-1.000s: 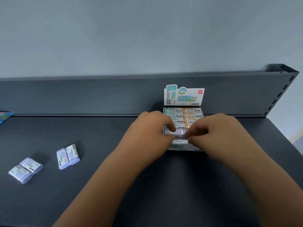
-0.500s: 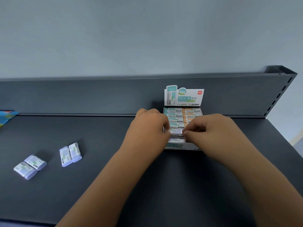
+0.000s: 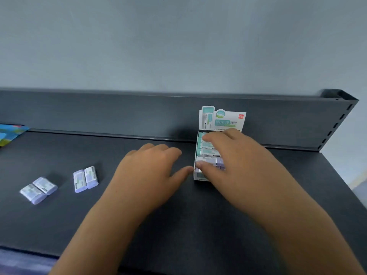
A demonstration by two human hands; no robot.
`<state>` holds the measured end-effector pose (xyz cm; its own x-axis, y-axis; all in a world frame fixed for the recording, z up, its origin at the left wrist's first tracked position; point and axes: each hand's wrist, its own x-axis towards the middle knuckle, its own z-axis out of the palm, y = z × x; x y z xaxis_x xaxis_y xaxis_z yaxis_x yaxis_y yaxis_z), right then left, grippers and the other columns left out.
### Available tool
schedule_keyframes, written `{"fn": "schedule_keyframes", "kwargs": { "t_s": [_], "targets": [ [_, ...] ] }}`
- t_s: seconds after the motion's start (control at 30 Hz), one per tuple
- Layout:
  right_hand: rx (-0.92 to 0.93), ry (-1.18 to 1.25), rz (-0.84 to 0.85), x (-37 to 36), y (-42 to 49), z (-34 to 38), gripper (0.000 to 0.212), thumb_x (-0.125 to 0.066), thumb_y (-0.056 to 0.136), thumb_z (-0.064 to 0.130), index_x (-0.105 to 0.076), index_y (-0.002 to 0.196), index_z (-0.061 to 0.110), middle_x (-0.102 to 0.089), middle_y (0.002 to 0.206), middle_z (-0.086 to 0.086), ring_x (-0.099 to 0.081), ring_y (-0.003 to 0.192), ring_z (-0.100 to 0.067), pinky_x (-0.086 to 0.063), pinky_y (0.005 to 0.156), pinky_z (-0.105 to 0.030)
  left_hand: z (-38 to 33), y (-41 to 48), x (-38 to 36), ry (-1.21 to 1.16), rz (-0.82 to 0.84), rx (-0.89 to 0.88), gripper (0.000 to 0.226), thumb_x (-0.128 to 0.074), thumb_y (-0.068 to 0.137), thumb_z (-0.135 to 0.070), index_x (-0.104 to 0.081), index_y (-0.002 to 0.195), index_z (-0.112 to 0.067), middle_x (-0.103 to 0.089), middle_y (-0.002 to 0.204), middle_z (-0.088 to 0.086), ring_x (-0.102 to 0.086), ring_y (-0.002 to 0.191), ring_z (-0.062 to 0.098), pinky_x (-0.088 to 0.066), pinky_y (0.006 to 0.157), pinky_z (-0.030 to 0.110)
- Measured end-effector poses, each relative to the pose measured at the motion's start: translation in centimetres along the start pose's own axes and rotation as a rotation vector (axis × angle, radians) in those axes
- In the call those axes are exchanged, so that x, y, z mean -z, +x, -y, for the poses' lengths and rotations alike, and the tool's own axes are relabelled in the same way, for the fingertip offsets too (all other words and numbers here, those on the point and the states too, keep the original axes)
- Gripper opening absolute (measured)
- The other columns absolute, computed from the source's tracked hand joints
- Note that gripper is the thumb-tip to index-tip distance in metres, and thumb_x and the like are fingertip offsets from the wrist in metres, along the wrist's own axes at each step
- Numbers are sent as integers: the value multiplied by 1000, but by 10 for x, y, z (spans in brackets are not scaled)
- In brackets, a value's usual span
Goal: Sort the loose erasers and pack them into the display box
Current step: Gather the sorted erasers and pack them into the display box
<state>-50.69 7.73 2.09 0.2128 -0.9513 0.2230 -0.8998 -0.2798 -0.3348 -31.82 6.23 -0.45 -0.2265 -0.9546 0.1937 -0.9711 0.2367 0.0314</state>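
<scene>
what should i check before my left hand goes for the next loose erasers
1. Left hand holding nothing: ok.
2. Near pair of erasers unobstructed: ok.
3. Far pair of erasers in view, side by side: ok.
4. Right hand clear of the display box: not ok, it lies across the packed rows.
5. Free slot in the box: cannot tell, the right hand covers it.

Dark grey shelf surface (image 3: 59, 151) fills the lower frame, matte and flat. Behind it, a low dark back panel (image 3: 99, 112) runs right across mid-frame, ending upper right in a slotted upright (image 3: 341, 118). Above, a plain blue-grey wall (image 3: 178, 46). At the far left edge, a colourful packet (image 3: 10, 133), cut off by the frame.
</scene>
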Motion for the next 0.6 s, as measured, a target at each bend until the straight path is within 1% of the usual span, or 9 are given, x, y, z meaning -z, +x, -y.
{"fn": "schedule_keyframes", "kwargs": {
  "t_s": [0.07, 0.13, 0.3, 0.4, 0.5, 0.6],
  "targets": [
    [20, -47, 32, 0, 0, 13, 43, -57, 89, 57, -50, 125, 34, -48, 125, 11, -47, 119, -17, -50, 93, -40, 8, -10, 1, 21, -7, 48, 73, -15, 82, -77, -63, 117, -33, -68, 110, -10, -62, 105, 18, -53, 83, 40],
    [44, -38, 34, -5, 1, 25, 41, -57, 90, 56, -52, 122, 31, -47, 122, 9, -46, 116, -17, -50, 92, -41, 14, -20, 5, 22, -3, 89, 73, -16, 81, -77, -64, 115, -34, -68, 108, -11, -62, 104, 18, -53, 82, 40],
    [83, 12, 94, -25, -3, 45, 42, -51, 93, 57, -51, 126, 31, -50, 121, 8, -48, 115, -17, -50, 91, -40, 29, -43, 9, -26, 17, 148, 71, -22, 79, -74, -65, 121, -35, -69, 116, -15, -62, 110, 18, -52, 86, 40],
    [89, 23, 114, -35, -6, 55, 41, -50, 94, 58, -52, 124, 31, -52, 119, 8, -52, 111, -17, -50, 89, -40, 43, -52, 7, -30, 25, 158, 70, -22, 80, -73, -65, 120, -35, -68, 116, -15, -61, 110, 16, -52, 86, 39],
    [79, 14, 111, -44, -7, 70, 37, -50, 94, 57, -53, 120, 31, -55, 119, 9, -54, 110, -17, -50, 86, -38, 62, -61, 5, -48, 4, 156, 64, -28, 83, -72, -67, 116, -33, -70, 111, -14, -63, 106, 17, -53, 82, 41],
    [67, 29, 87, -56, -3, 95, 36, -51, 94, 56, -54, 118, 30, -57, 117, 8, -55, 109, -18, -51, 88, -40, 91, -68, 3, -64, -30, 131, 55, -34, 85, -64, -69, 110, -30, -71, 102, -12, -65, 96, 21, -55, 73, 40]
  ]
}}
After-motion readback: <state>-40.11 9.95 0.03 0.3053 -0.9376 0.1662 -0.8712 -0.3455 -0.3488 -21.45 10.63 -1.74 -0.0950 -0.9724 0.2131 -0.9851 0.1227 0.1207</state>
